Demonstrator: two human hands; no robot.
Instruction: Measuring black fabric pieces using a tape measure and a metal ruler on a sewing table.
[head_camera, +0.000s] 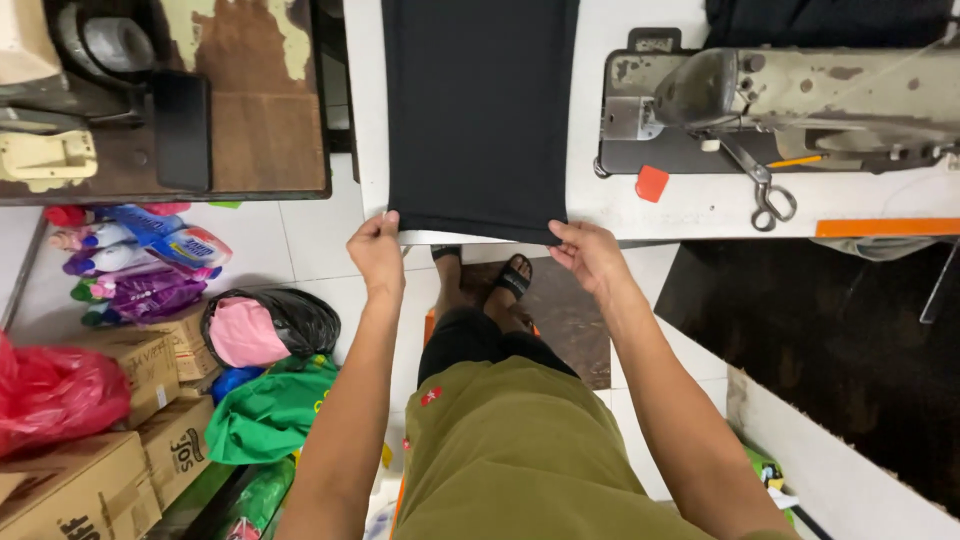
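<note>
Head-worn view — steeply downward, close

Light: bright, even, from overhead.
Shadows: soft, faint.
Glare: mild on white worktop (690, 205).
Focus: sharp; edges bend slightly.

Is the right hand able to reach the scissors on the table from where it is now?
Probably yes. The right hand grips the black fabric at the table edge, and only bare table lies between it and the scissors. It must first release the fabric corner.
</note>
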